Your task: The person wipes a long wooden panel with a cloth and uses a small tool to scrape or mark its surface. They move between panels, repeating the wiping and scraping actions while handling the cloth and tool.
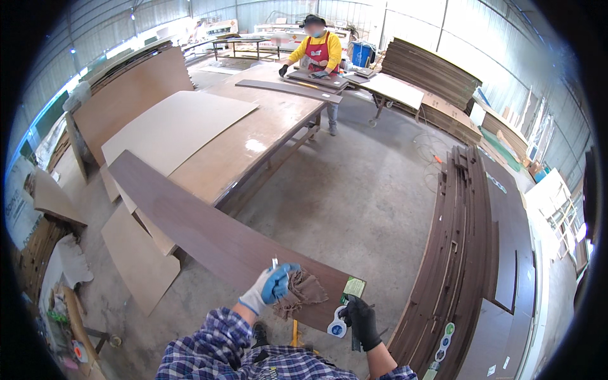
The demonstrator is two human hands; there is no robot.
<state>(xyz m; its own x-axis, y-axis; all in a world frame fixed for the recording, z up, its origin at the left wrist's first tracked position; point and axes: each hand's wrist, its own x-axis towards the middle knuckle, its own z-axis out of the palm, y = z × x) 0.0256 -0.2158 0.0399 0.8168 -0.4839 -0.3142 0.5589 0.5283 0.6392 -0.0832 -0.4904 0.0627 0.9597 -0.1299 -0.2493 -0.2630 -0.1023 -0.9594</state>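
Note:
A long dark brown wood-grain board (204,232) lies before me, its far end on the worktable. My left hand (275,285), in a white glove with a blue coating, holds a crumpled brown cloth (306,289) against the board's near part. A small whitish-silver object (275,262) sticks up from that hand; its kind is unclear. My right hand (362,319), in a black glove, is at the board's near right end with fingers bent. Beside its fingers are a green-and-white label (354,287) and a white-and-blue rounded label (337,323). A thin dark strip (355,341) shows below it.
A large worktable (256,128) bears a pale sheet (185,123). Across it, a person in a red apron (317,52) handles dark panels (318,78). Dark boards (456,266) are stacked on my right. A yellow support (295,332) stands under the near end.

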